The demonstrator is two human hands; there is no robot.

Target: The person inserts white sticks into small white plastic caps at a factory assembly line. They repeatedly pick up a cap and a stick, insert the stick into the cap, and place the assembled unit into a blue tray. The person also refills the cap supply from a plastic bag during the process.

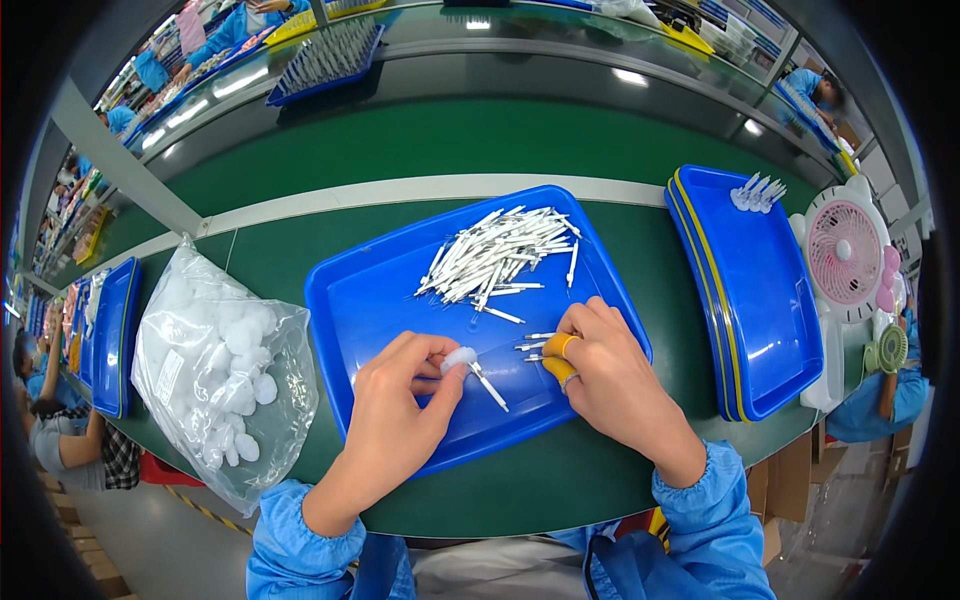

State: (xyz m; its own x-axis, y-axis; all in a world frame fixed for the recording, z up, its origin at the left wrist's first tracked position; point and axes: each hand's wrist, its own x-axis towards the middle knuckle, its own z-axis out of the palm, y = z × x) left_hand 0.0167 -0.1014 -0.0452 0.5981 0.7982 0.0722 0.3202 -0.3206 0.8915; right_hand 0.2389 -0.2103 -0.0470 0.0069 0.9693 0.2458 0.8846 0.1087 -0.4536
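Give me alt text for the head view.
Over a blue tray, a person's left hand pinches a small round white piece beside a slim white stick; the right hand, with yellow finger covers, holds several sticks. A stick pile lies in the tray, a clear bag of white pieces left of it.

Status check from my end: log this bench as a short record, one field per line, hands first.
Left hand: pinches a white round piece; a white stick slants from it, whether joined cannot be told
Right hand: wears yellow finger covers, holds several slim sticks
Middle: blue tray with a loose pile of white sticks
Left side: clear bag of white round pieces
Right side: stacked blue trays, pink fan
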